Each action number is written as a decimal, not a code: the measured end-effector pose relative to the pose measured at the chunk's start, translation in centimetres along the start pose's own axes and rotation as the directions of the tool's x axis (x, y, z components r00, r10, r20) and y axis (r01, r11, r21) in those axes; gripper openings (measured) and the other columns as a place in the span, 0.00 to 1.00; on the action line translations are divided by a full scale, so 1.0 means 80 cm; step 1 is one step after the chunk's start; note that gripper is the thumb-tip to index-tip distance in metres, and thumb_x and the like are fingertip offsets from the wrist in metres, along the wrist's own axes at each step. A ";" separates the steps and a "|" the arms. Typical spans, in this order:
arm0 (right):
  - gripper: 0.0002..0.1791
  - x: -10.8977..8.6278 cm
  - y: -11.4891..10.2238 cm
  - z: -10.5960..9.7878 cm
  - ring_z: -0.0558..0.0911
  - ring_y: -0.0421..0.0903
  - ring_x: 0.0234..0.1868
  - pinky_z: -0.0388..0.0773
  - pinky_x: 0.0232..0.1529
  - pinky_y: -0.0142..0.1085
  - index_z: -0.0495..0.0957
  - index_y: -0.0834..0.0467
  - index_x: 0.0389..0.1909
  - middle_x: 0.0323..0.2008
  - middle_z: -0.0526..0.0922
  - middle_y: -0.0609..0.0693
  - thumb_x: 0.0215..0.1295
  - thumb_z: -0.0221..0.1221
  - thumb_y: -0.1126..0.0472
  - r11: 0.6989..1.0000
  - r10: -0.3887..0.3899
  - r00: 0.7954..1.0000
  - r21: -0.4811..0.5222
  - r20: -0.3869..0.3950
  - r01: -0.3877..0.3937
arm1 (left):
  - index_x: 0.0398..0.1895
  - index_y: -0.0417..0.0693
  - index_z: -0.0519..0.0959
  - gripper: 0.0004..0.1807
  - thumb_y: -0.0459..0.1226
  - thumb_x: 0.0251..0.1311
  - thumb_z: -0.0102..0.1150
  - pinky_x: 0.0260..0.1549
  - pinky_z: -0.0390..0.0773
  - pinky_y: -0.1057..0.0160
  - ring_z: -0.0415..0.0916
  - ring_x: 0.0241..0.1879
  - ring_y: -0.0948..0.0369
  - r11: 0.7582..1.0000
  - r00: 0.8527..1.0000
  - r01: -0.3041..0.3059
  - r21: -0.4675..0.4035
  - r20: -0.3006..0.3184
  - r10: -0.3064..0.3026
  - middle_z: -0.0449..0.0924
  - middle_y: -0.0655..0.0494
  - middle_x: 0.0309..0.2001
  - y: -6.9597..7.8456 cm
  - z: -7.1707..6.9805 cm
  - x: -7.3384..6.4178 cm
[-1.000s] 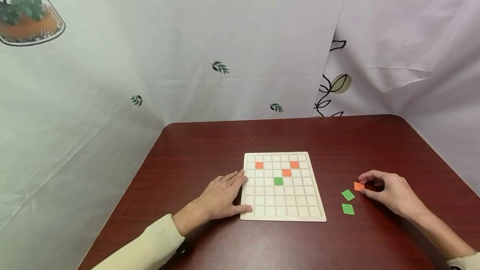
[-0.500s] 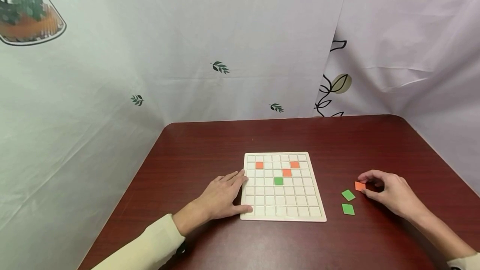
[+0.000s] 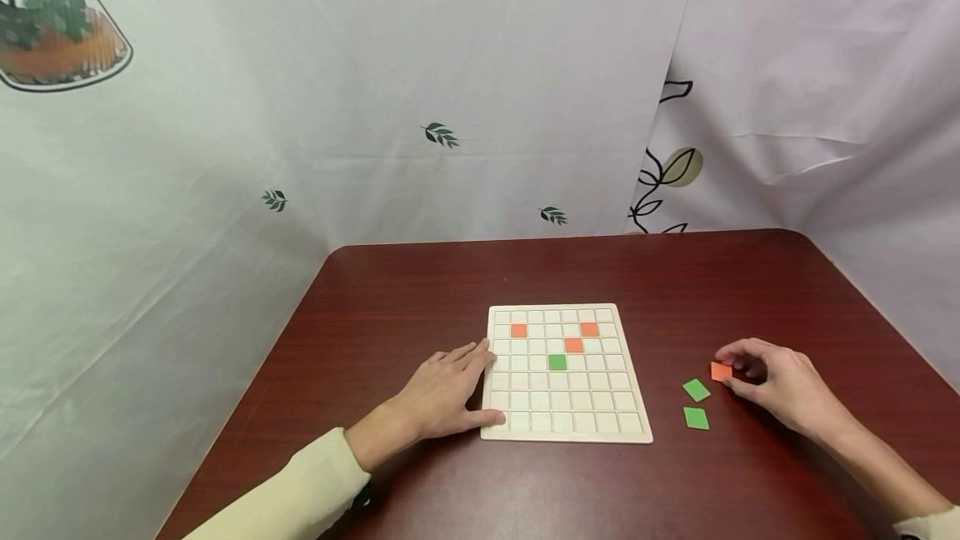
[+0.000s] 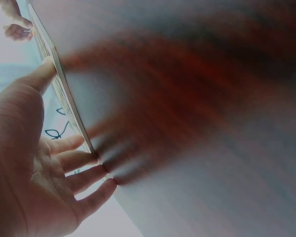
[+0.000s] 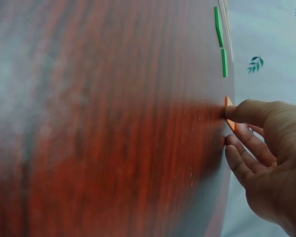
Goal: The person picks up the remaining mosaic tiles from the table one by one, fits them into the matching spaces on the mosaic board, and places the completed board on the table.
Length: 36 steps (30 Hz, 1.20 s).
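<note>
A cream grid board (image 3: 530,400) lies flat on the table, with three orange tiles and one green tile (image 3: 557,362) in its squares. My left hand (image 3: 442,394) rests at its left side, fingers straight and spread, fingertips and thumb on the rim; the left wrist view shows them along the board's edge (image 4: 71,103). To the board's right, my right hand (image 3: 783,386) pinches a square orange tile (image 3: 721,372) between thumb and fingers, close over the table. Beside it lie two loose green tiles, one tilted (image 3: 696,390) and one nearer the front (image 3: 696,418).
The dark red-brown table (image 3: 405,290) has rounded far corners. White cloth (image 3: 487,65) printed with leaves and potted plants hangs behind it and along both sides. In the right wrist view, the green tiles (image 5: 219,27) appear edge-on beyond the thumb.
The orange tile in my right hand has shifted slightly to the right, away from the green tiles. My left hand and the board stay where they were.
</note>
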State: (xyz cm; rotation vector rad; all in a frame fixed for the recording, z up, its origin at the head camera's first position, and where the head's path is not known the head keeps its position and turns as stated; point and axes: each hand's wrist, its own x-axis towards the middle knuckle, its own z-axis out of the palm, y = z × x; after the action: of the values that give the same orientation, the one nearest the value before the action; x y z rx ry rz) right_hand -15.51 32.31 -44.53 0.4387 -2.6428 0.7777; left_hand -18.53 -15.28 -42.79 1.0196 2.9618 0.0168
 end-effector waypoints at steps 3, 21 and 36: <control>0.23 0.000 -0.001 0.001 0.77 0.34 0.29 0.71 0.31 0.21 0.83 0.52 0.39 0.31 0.81 0.42 0.42 0.74 0.73 1.000 -0.010 1.000 0.002 -0.001 0.010 | 0.72 0.50 0.64 0.50 0.74 0.56 0.48 0.62 0.67 0.45 0.59 0.72 0.52 1.000 1.000 0.000 -0.003 0.003 0.000 0.57 0.48 0.76 0.000 0.000 0.000; 0.23 0.000 -0.001 0.001 0.76 0.33 0.27 0.70 0.30 0.21 0.83 0.53 0.39 0.30 0.79 0.43 0.41 0.74 0.75 1.000 -0.008 1.000 0.009 -0.001 0.008 | 0.72 0.50 0.64 0.50 0.74 0.56 0.48 0.62 0.67 0.44 0.59 0.72 0.52 1.000 1.000 0.003 0.003 0.008 -0.003 0.57 0.49 0.76 0.000 0.000 0.000; 0.23 0.001 -0.005 0.000 0.78 0.31 0.30 0.73 0.31 0.21 0.82 0.55 0.41 0.34 0.83 0.45 0.43 0.73 0.75 0.999 0.001 0.999 0.032 0.040 -0.002 | 0.71 0.49 0.66 0.50 0.73 0.56 0.49 0.61 0.68 0.44 0.61 0.72 0.52 1.000 1.000 -0.016 0.006 -0.022 0.016 0.58 0.47 0.75 0.000 0.001 0.000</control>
State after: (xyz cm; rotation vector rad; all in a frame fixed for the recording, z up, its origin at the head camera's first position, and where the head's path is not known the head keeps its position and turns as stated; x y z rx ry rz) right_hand -15.46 32.01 -44.30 0.4659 -2.6709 0.8212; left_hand -18.51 -15.31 -42.84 1.0510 2.9747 0.0200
